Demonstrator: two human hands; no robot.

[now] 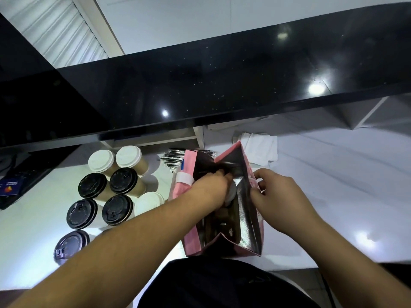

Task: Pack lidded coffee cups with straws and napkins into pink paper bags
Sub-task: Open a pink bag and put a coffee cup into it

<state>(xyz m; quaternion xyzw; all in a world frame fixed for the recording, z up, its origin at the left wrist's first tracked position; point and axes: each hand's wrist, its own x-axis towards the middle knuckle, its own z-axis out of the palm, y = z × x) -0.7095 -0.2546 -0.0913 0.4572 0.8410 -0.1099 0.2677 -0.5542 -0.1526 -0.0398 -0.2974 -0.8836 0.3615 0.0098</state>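
Observation:
A pink paper bag [191, 238] with a dark shiny lining stands open on the white counter in front of me. My left hand [210, 190] reaches into its mouth and grips a cup with a white lid [231, 194], mostly hidden by my fingers. A dark-lidded cup [224, 227] sits deeper in the bag. My right hand [275, 196] pinches the bag's right rim and holds it open. Wrapped straws [172, 160] lie behind the bag. White napkins [260, 147] lie at the back right.
Several lidded coffee cups stand left of the bag: white lids [101, 161] at the back, black lids [92, 185] nearer. A black raised counter ledge [222, 85] overhangs the back. A dark device [13, 185] sits at far left. The white counter [333, 185] extends right.

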